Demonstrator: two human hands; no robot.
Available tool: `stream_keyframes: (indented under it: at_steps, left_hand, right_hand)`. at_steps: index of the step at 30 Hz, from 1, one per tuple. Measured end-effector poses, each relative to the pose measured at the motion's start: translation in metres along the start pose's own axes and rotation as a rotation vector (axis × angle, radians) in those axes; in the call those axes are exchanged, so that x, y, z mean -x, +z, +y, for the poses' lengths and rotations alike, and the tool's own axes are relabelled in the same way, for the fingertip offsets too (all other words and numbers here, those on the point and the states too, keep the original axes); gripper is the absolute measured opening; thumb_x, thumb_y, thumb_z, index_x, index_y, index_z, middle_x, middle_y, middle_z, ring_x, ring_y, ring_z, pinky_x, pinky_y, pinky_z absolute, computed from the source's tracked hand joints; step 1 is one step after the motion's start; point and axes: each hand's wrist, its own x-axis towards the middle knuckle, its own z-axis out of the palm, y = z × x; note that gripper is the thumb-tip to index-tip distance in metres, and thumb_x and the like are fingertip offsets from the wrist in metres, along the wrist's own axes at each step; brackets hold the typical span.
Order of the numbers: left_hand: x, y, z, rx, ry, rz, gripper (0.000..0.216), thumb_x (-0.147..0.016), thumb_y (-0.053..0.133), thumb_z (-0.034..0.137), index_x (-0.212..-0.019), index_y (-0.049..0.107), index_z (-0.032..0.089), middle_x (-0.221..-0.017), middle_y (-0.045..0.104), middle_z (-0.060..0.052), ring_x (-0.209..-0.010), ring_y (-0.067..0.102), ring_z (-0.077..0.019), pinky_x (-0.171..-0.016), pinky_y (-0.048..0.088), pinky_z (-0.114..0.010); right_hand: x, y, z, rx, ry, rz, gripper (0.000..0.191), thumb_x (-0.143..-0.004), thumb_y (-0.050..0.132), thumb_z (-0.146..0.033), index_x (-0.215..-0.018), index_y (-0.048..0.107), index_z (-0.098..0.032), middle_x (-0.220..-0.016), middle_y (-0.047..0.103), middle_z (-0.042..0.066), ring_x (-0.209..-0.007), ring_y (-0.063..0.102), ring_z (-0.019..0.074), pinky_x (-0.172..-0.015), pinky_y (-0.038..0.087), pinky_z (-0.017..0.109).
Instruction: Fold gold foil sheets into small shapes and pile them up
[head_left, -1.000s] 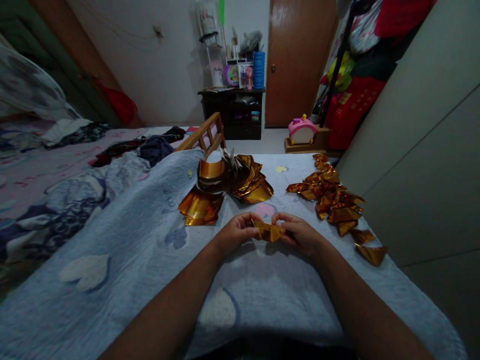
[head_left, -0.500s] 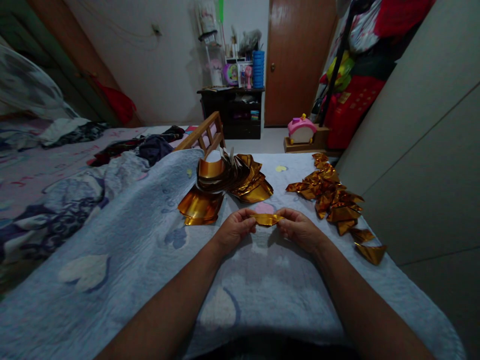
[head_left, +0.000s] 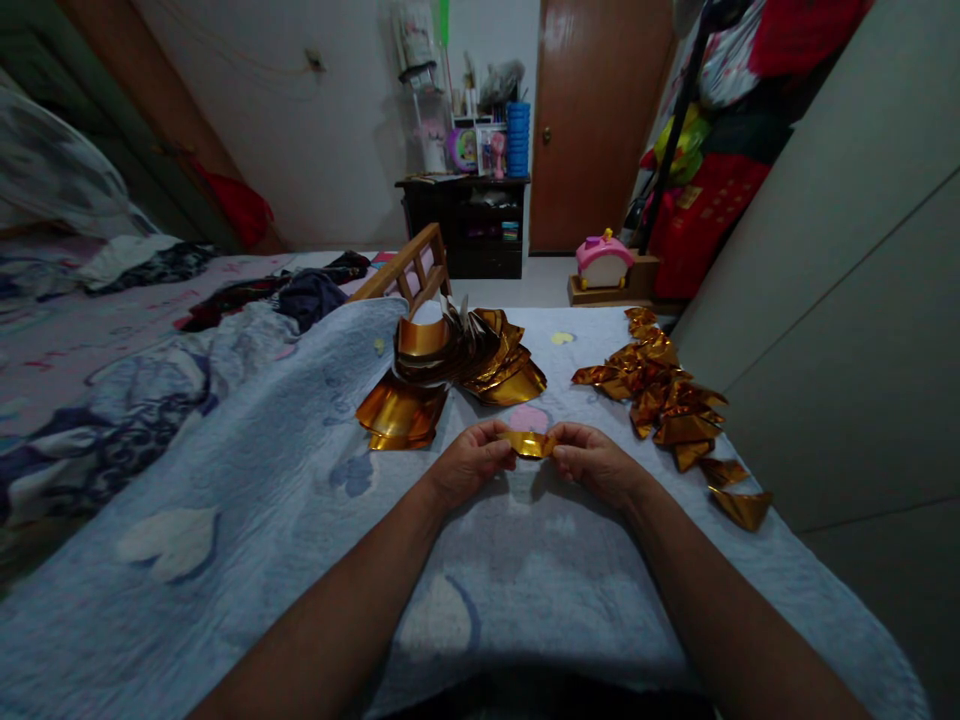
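Between my two hands is a small strip of folded gold foil paper (head_left: 530,444), held just above the bed cover. My left hand (head_left: 474,462) pinches its left end, and my right hand (head_left: 592,460) pinches the right end, fingers closed on both sides. Beyond my left hand lies a fanned stack of gold foil sheets (head_left: 420,400), some curled up with their pale backs showing. To the right, past my right hand, a loose heap of folded gold foil pieces (head_left: 667,390) trails along the bed's edge.
The pale blue bed cover (head_left: 555,580) spreads under everything. A wooden bed rail (head_left: 401,270) rises behind the foil stack. On the left, rumpled clothes (head_left: 247,340) lie on a pink sheet. A light cabinet (head_left: 847,300) borders the right side. A pink toy (head_left: 604,262) stands farther back.
The foil strip between my hands has bent and tilted, its face now catching more light. Both hands have moved slightly closer together. The stack and the heap are unchanged.
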Motion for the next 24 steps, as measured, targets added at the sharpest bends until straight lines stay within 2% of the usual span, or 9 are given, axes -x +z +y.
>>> stream_keyframes:
  at_steps: [14, 20, 24]
  left_hand:
    - [-0.0017, 0.0003, -0.0017, -0.021, 0.008, 0.006, 0.037, -0.064, 0.091, 0.034, -0.084, 0.066, 0.016, -0.082, 0.067, -0.001, -0.069, 0.061, -0.0105, -0.067, 0.049, -0.022]
    - [-0.0010, -0.0009, 0.0008, 0.043, 0.001, -0.023, 0.034, -0.068, 0.089, 0.035, -0.085, 0.069, 0.014, -0.074, 0.068, -0.002, -0.065, 0.061, -0.0108, -0.066, 0.050, -0.022]
    - [-0.0006, -0.0010, 0.0015, 0.029, 0.014, 0.010, 0.036, -0.064, 0.092, 0.035, -0.081, 0.069, 0.013, -0.074, 0.068, -0.002, -0.066, 0.061, -0.0109, -0.065, 0.049, -0.022]
  right_hand:
    - [-0.0006, -0.0021, 0.0017, 0.038, -0.025, 0.003, 0.038, -0.066, 0.088, -0.040, -0.083, 0.062, -0.018, -0.070, 0.058, -0.004, -0.054, 0.044, 0.0066, -0.049, 0.031, 0.021]
    - [0.0004, -0.0031, 0.0012, 0.028, -0.036, 0.027, 0.037, -0.067, 0.088, -0.038, -0.083, 0.062, -0.018, -0.063, 0.057, -0.006, -0.048, 0.043, 0.0058, -0.046, 0.028, 0.020]
    - [-0.0006, -0.0037, 0.0025, 0.023, -0.028, -0.021, 0.038, -0.064, 0.090, -0.038, -0.081, 0.063, -0.017, -0.064, 0.059, -0.005, -0.049, 0.047, 0.0059, -0.047, 0.030, 0.020]
